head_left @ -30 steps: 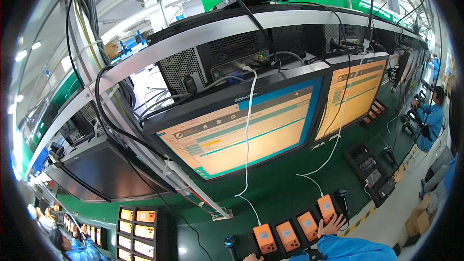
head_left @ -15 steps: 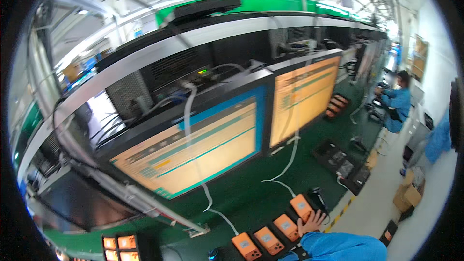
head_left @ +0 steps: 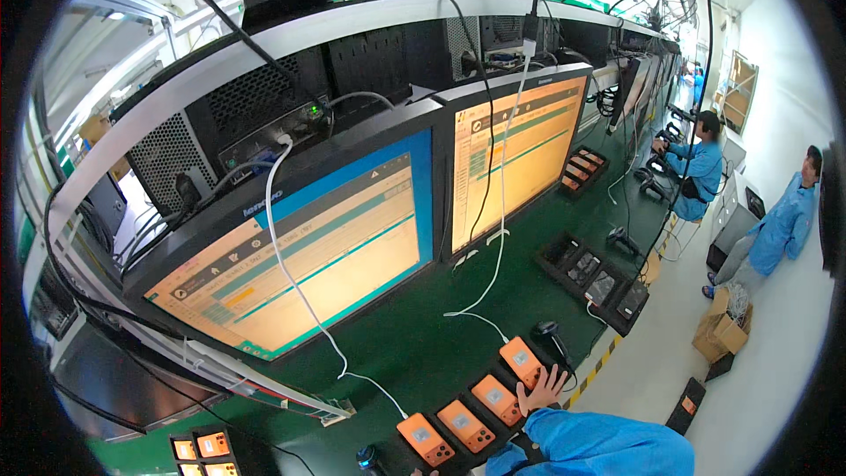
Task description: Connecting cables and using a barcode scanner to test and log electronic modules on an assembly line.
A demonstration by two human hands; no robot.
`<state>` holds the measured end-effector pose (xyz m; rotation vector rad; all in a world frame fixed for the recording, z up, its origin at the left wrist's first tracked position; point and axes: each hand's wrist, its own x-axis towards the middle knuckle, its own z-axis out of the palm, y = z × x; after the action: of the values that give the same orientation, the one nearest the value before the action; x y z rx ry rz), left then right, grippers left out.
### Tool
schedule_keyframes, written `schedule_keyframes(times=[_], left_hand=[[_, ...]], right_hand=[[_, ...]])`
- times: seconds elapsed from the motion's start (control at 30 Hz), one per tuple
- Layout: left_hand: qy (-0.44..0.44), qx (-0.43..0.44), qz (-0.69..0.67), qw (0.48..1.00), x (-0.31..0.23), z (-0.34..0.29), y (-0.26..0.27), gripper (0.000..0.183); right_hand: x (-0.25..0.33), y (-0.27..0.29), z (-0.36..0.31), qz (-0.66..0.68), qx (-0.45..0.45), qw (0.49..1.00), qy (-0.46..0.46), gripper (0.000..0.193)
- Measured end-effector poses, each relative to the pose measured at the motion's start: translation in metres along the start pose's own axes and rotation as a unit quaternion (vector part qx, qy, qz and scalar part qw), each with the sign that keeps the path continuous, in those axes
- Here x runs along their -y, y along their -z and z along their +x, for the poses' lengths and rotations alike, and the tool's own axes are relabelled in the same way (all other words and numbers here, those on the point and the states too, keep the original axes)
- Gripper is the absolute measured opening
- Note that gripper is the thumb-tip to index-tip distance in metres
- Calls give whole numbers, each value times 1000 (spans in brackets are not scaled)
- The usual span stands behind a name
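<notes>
Several orange phones lie back up in a row in a black tray at the lower middle, pale stickers on their backs. My right hand point(head_left: 540, 390) is open, fingers spread, over the right end of the row. It lies next to the end phone point(head_left: 522, 361) and the phone beside it point(head_left: 497, 400); whether it touches them I cannot tell. White cables run to the end phone and to the leftmost phone point(head_left: 425, 439). A third phone point(head_left: 465, 426) lies between. Of my left hand, at most a sliver shows at the lower edge; its fingers are hidden.
Two lit monitors point(head_left: 304, 251) stand behind the phones on the green table point(head_left: 388, 335). Handheld scanners point(head_left: 553, 339) flank the row. A dark tray point(head_left: 592, 280) holds black devices. More orange phones point(head_left: 212, 444) sit lower left. Two people in blue point(head_left: 692, 167) are at right.
The view has shifted, so the phones, monitors and tray appear further left, and the picture is sharper. My right hand stays spread by the end phones.
</notes>
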<state>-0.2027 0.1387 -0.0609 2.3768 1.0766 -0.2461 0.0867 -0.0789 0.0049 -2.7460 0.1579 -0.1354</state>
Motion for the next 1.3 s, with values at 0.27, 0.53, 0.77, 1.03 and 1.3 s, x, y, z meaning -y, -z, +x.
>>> schedule_keyframes(times=[0.27,0.53,0.77,1.03,1.3], left_hand=[[-11,-8,-17,1000,4,-6,-6,67],[90,56,13,994,-43,-6,43,63],[98,78,7,992,-46,-9,49,64],[98,60,-3,993,-38,-12,39,64],[100,55,-24,993,-40,-13,41,62]], right_hand=[[2,3,-4,-25,-10,1000,15,80],[0,2,4,-33,10,999,1,80],[-2,-5,4,-36,-8,999,17,79],[-3,-3,2,-37,-6,999,26,78],[-10,-11,2,-66,5,998,4,77]])
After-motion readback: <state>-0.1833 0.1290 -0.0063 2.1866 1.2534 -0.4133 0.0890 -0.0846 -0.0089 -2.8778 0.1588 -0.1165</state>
